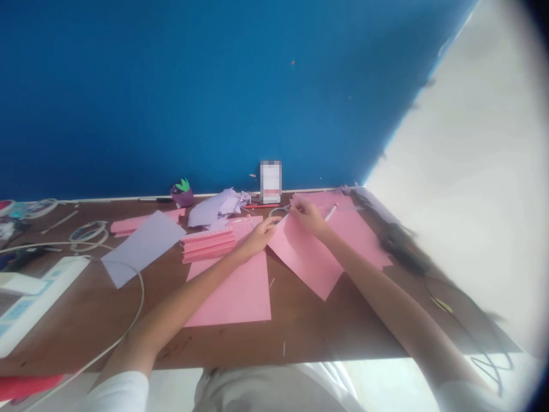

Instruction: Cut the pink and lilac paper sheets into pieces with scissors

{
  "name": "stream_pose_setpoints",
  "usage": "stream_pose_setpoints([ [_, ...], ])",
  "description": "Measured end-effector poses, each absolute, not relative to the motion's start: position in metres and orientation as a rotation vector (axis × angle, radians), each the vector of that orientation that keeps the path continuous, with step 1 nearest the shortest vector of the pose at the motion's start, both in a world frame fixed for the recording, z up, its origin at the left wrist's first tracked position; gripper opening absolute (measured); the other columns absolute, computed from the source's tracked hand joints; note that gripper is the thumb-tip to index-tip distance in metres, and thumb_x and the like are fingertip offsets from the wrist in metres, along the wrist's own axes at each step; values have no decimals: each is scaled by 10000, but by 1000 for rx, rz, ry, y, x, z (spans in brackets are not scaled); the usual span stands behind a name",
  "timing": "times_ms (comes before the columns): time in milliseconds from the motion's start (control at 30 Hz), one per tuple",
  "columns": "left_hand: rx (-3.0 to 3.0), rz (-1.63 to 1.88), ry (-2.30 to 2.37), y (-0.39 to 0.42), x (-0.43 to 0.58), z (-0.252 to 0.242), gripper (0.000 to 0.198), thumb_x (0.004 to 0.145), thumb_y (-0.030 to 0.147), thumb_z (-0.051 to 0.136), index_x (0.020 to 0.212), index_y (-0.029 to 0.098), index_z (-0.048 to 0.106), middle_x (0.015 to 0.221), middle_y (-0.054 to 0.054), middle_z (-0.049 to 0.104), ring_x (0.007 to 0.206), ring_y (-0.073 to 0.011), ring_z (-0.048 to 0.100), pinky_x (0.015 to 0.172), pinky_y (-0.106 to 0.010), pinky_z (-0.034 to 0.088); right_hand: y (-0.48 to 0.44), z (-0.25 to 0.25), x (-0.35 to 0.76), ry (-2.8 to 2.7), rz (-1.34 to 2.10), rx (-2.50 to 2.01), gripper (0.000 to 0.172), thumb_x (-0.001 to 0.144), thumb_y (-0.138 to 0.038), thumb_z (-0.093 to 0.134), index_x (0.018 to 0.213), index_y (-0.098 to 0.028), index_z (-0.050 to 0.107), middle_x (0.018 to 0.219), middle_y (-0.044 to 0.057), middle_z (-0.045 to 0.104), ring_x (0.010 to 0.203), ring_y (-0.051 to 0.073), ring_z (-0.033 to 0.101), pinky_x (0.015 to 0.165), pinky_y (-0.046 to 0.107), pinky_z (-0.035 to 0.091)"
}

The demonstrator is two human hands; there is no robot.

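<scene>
My right hand (309, 216) is closed in a pinch at the upper edge of a tilted pink sheet of paper (311, 257). Beside that sheet's left edge is my left hand (261, 234), its fingers stretched towards the paper and slightly apart; contact with the edge is unclear. Under my left forearm lies another pink sheet (240, 292), flat on the table. A pleated pink paper strip (208, 245) sits just left of my left hand. More pink paper (364, 234) lies to the right, with a white pen-like stick (331, 212) on it.
On the brown table (317, 337) are a lilac sheet (143, 249), crumpled lilac paper (218, 207), a purple pot with green leaves (183, 193) and a blurred upright card-like object (271, 182). A white power strip (43, 297) and its cable lie left; a dark corded tool (403, 249) lies right.
</scene>
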State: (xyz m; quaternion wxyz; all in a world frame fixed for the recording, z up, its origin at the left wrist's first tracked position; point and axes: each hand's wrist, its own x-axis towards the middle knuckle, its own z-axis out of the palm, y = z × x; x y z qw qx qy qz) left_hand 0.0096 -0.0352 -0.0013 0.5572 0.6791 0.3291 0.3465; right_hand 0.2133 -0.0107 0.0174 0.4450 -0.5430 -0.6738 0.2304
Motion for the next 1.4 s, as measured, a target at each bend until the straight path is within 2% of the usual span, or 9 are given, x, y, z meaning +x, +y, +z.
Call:
stream_pose_setpoints([
  [300, 1623, 811, 767, -36, 9, -2, 396, 881, 326, 466, 1260, 213, 476, 1099, -89, 631, 897, -187, 614, 802, -310, 444, -11, 17, 213, -1662, 558, -1372, 190, 807, -368, 494, 720, -201, 476, 704, 15, 556, 690, 170, 516, 651, 306, 378],
  [667, 1647, 802, 788, -36, 8, -4, 392, 882, 329, 464, 1262, 234, 474, 1051, -67, 642, 876, -178, 608, 799, -309, 445, -11, 15, 214, -1672, 507, -1390, 229, 811, -378, 500, 679, -191, 494, 627, 4, 531, 595, 143, 463, 554, 280, 329],
  [1167, 1633, 802, 797, -38, 9, -3, 415, 875, 338, 465, 1278, 237, 472, 948, -52, 652, 858, -186, 607, 799, -318, 448, -17, 21, 210, -1588, 498, -1359, 220, 772, -355, 551, 647, -174, 560, 635, 23, 595, 593, 146, 506, 575, 286, 361],
  [1400, 1616, 820, 791, -36, 9, -3, 403, 866, 335, 478, 1251, 217, 486, 984, -64, 645, 844, -176, 608, 783, -304, 448, -19, 22, 209, -1579, 530, -1324, 224, 778, -369, 551, 663, -177, 558, 636, 20, 588, 596, 146, 508, 571, 281, 367],
])
